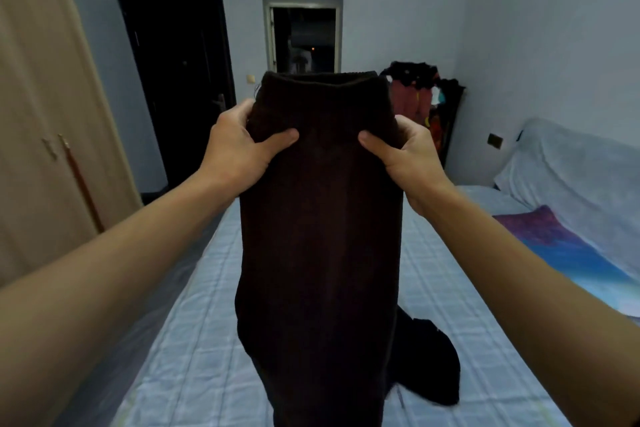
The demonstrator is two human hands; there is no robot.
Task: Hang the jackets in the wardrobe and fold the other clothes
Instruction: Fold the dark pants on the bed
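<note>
Dark brown knitted garment (318, 236): held up in the air above the blue checked bed (450, 288), ribbed top band uppermost, the cloth hanging long and narrow.
Left hand (239, 149): closed on the garment's left edge just under the top band, with the thumb (280, 140) pressed on the near face and the fingers wrapped behind the cloth, mostly hidden.
Right hand (408, 156): closed on the right edge at the same height, its thumb (372, 142) likewise on the near face and its fingers out of sight behind.
Garment against the grip: the band stood above both hands, a flat span of knit ran between the two thumbs, and by far the greater part hung below them.
Lower end: it reached down to the bed's near end. A dark fold of cloth (433, 360) lay on the sheet just right of it, but whether it was the same piece could not be told.
Beige wardrobe door (41, 114): left of the bed.
Black door (180, 80): beyond the bed's far left corner.
Heap of dark and red clothes (422, 94): beyond the bed's far right corner.
Purple and blue cloth (561, 246): on the bed's right side.
</note>
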